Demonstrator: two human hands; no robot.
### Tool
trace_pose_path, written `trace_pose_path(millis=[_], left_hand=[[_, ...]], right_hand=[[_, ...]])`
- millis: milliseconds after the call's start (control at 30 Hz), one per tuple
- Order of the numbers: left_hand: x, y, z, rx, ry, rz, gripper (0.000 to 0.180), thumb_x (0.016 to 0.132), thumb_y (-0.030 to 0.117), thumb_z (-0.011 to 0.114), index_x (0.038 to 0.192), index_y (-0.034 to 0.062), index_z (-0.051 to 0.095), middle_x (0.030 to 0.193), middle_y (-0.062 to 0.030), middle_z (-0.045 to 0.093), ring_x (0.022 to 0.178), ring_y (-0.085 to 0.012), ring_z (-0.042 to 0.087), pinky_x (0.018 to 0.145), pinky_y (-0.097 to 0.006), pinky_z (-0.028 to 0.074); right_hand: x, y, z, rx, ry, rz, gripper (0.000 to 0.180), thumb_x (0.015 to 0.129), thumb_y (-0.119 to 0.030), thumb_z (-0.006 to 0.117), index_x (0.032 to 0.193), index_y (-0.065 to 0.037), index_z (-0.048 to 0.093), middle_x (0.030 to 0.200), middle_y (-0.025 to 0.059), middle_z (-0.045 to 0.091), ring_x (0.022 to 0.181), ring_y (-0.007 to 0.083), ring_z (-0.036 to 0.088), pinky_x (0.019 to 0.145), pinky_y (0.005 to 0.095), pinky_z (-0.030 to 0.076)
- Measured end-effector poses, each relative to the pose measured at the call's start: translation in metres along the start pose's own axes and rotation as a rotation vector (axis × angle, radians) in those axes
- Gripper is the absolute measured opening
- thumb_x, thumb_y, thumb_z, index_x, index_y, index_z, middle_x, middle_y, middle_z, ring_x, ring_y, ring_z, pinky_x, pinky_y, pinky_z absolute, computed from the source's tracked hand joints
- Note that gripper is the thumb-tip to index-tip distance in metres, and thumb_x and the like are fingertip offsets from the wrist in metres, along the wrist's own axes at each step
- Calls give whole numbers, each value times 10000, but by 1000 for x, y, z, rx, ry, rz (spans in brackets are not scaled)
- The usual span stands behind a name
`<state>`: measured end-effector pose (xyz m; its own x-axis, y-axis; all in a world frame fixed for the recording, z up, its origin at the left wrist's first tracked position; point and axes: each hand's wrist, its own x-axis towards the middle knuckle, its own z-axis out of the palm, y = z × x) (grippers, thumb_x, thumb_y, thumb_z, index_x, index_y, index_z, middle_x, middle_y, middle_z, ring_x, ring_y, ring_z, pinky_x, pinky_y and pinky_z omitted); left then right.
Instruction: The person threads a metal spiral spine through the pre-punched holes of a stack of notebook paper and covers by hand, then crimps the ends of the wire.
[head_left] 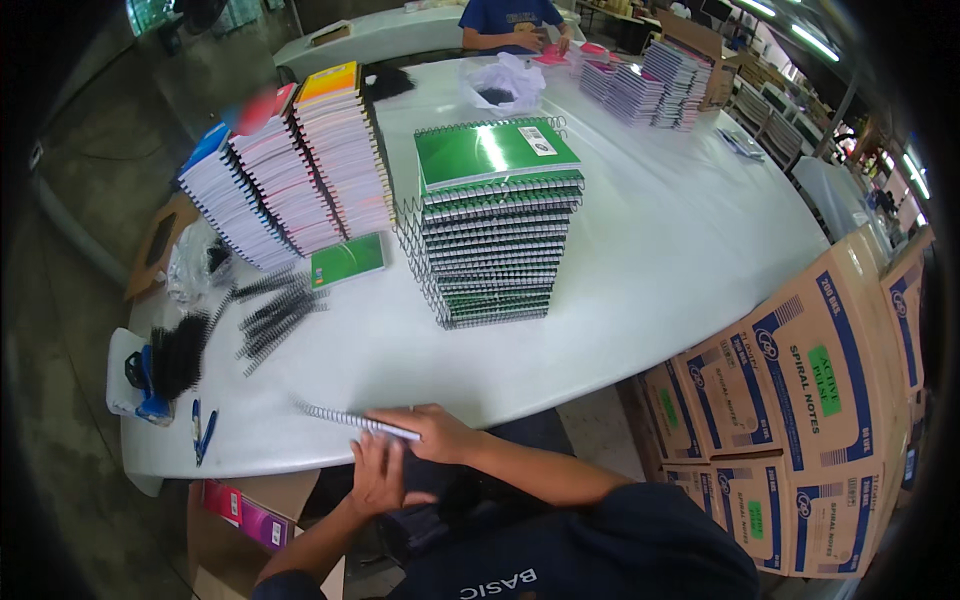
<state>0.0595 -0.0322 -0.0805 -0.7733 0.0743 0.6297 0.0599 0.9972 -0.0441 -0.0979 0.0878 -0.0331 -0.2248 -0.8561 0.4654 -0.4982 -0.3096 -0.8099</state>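
1. I see a thin spiral coil (335, 413), springy and looking like wire, along the pale, flat edge of a notebook (408, 433).
2. The notebook is at the near edge of the smooth white surface (690, 260), in front of the person.
3. The right hand (440, 434) is clamped on the notebook; the left hand (375, 478) is just below it, blurred, and I cannot tell if its fingers grip.
4. I count three tall notebook stacks (285, 190) at the left, one green-topped stack (500, 235) in the middle, and one green notebook (347, 261) lying flat.
5. Loose dark coils (275, 318) overlap too much for counting.
6. The notebook's long axis goes nearly sideways; the coil's free end points left and slightly away from the person.
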Motion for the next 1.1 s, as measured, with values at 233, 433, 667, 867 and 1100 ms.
trace_pose_path(millis=[233,433,667,867,1100], left_hand=[[40,-20,2,-199,214,-224,979,799,724,354,1444,48,60,1487,-233,17,1360,-438,53,1035,-640,57],[120,-29,-50,348,177,-200,1067,759,793,294,1427,-9,75,1458,-286,12,1360,-427,17,1061,-561,91],[33,18,-1,-137,-12,-53,816,825,587,497,1338,-29,345,1350,-265,356,1260,-500,281,1019,-642,62],[126,-5,-63,-169,-344,-198,341,754,199,670,1077,114,604,1115,-38,567,1077,-219,518,997,-462,269],[147,-12,-73,-104,-320,-175,253,676,133,733,900,119,614,860,-24,587,816,-210,562,870,-392,350]], right_hand=[[16,0,7,42,-97,-3,442,768,-84,617,1205,-100,554,1087,114,630,918,310,626,803,368,501],[6,16,3,93,-41,96,423,769,-47,587,1188,-96,556,1107,156,612,970,342,611,808,366,492],[18,12,-1,218,216,88,341,761,1,590,1102,-14,586,933,164,655,803,233,651,711,307,499],[18,15,-3,260,178,225,206,768,1,610,973,8,619,815,160,656,731,283,640,770,352,483],[25,8,-4,254,102,469,180,774,-17,621,951,14,633,804,167,647,796,327,641,931,394,438]])
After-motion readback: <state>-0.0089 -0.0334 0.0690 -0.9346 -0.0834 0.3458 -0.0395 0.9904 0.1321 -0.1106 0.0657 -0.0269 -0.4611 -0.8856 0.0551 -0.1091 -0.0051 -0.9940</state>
